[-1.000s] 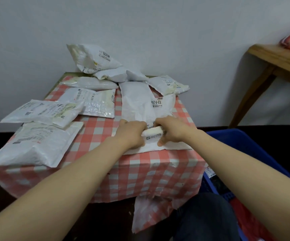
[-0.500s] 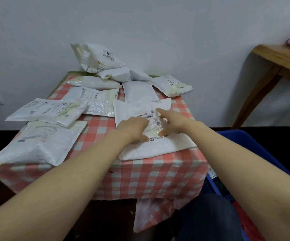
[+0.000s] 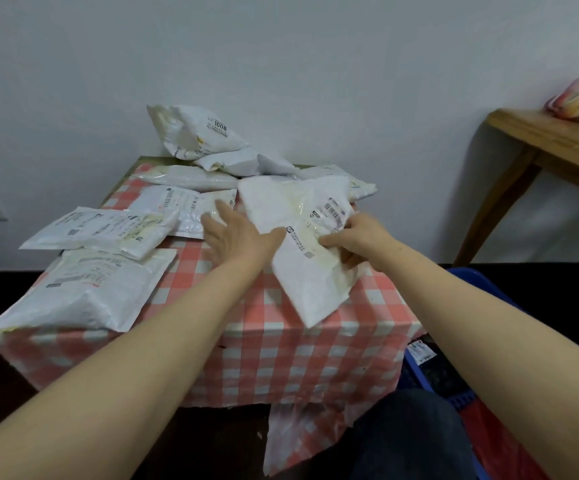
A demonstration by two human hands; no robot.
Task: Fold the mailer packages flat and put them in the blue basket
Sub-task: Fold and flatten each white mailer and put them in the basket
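Lying flat at 9 o'clock on the checked table (image 3: 316,341): three mailers (image 3: 83,292), unfolded. More mailers heaped at 12 o'clock against the wall. Left hand (image 3: 236,237) at centre, fingers spread straight, holding nothing, thumb touching the held mailer (image 3: 305,244). That mailer is tilted above the table at 2 o'clock, pinched by right hand (image 3: 357,237). Basket (image 3: 468,275), blue, at 4 o'clock beside the table.
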